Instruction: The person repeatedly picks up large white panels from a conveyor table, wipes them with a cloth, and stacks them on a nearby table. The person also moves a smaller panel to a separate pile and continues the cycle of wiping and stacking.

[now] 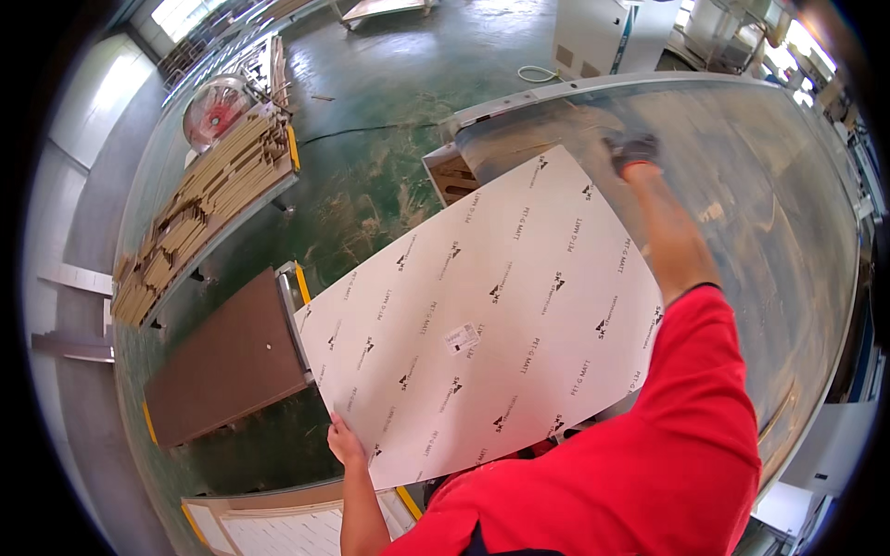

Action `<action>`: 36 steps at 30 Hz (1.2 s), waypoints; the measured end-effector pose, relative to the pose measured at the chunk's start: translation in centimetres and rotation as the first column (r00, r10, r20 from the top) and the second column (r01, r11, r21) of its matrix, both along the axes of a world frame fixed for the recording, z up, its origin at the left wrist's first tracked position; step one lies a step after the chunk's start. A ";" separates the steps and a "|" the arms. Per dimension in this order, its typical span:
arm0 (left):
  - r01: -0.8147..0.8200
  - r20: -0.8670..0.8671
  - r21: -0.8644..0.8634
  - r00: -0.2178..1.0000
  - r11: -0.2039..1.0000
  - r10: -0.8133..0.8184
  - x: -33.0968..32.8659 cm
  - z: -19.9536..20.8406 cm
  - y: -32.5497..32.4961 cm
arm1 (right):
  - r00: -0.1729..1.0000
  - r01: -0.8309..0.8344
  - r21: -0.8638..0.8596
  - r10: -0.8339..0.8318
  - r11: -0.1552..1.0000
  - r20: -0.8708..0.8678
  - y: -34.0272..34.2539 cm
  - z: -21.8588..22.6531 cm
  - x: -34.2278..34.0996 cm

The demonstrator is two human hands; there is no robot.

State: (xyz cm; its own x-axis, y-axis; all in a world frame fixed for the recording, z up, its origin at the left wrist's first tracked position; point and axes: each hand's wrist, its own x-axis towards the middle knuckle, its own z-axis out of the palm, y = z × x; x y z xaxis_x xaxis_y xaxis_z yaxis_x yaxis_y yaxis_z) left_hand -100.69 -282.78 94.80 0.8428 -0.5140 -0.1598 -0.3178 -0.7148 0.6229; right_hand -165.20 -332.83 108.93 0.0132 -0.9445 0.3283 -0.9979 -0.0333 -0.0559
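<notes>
A large white panel [482, 306] covered with repeated dark print lies slanted in front of me, a small white label [462, 338] near its middle. My bare left hand [346, 441] grips its lower left edge, thumb on top and fingers partly out of sight beneath. Beyond the panel's right edge, my right hand [634, 152], in a dark glove with an orange cuff, reaches out over the dusty worktable [769, 176]. Motion smears its fingers, so I cannot make out whether they hold anything.
Left of me a brown board [232, 361] rests on a low stand with yellow edges. Further off, a cart stacked with tan strips [213, 195] stands near a round fan [216, 113]. More panels [287, 528] lie at the lower left. A white cabinet [603, 37] stands behind the table.
</notes>
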 end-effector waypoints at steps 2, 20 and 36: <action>-0.012 -0.003 0.013 1.000 1.000 0.012 -0.2 -0.2 0.1 | 0.986 0.055 -0.103 -0.070 0.993 -0.153 0.0 0.7 -1.1; -0.154 -0.018 0.069 0.988 0.986 0.155 -2.1 2.4 0.1 | 0.753 -0.109 0.308 -0.123 0.945 0.646 -0.4 -10.9 -4.7; -0.609 -0.141 -0.098 0.792 0.787 0.594 -13.6 4.7 9.0 | 0.081 -0.642 0.128 -0.099 0.756 0.992 -8.6 -2.0 13.7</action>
State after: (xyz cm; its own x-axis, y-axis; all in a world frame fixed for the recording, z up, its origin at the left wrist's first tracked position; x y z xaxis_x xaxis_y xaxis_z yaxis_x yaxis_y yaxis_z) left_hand -114.34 -273.77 99.52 0.9716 0.0702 -0.2261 0.2165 -0.6499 0.7286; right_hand -151.51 -341.43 106.90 0.3568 -0.9279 -0.1086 -0.0172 0.1098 -0.9938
